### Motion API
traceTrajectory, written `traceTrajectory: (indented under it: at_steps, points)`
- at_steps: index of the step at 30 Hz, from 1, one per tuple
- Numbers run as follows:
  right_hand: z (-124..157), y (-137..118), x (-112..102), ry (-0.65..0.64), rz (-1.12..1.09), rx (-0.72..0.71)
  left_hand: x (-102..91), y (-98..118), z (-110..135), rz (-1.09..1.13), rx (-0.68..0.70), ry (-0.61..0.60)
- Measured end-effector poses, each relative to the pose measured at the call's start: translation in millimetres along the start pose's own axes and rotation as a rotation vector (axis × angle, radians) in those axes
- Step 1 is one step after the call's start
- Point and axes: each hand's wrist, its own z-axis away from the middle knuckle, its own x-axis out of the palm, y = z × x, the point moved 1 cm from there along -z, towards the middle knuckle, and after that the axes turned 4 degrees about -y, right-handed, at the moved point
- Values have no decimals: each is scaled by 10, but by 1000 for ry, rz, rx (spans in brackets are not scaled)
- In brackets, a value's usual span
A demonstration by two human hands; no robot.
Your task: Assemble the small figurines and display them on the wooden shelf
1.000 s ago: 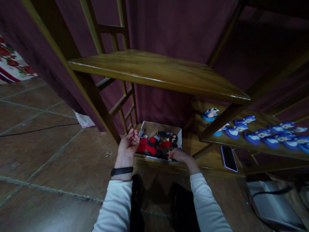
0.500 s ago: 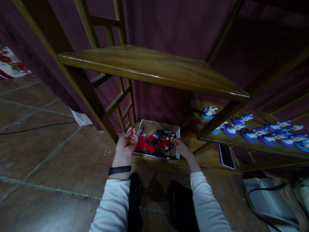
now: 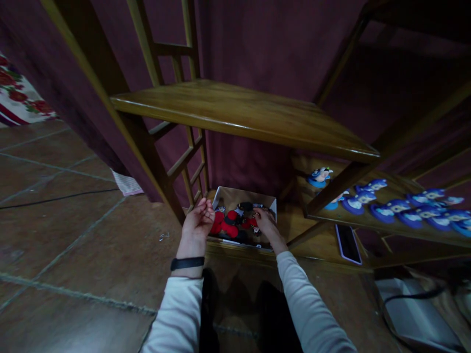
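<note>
A shallow cardboard box (image 3: 246,192) sits on the low wooden shelf. Inside it lie red and black pieces (image 3: 228,226) and small dark figurines (image 3: 246,206). My right hand (image 3: 265,223) reaches over the box's right side, fingers drawn together and pointing down among the figurines. What they grip, if anything, is hidden by the hand. At the box's left edge is my left hand (image 3: 196,223), palm up, its fingers loosely curled and apart, with nothing visible in it. A black band (image 3: 187,263) circles my left wrist.
A wooden shelf board (image 3: 243,110) juts out above the box. To the right, blue-based figurines (image 3: 392,210) stand in rows on another shelf. A phone (image 3: 348,243) lies below them. A grey container (image 3: 408,304) is at lower right.
My right hand has moved left and deeper over the box, now covering figurines that showed before. My left hand keeps its place and pose beside the box. The view has shifted slightly.
</note>
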Motion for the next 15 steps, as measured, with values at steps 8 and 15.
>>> traceTrajectory:
  at_steps: [8,15]
  points:
    - [95,-340,241,-238,106,-161,-2,18,27,-6,7,-11]
    - [122,-308,212,-238,79,-83,-19,-10,9,-32,15,-7]
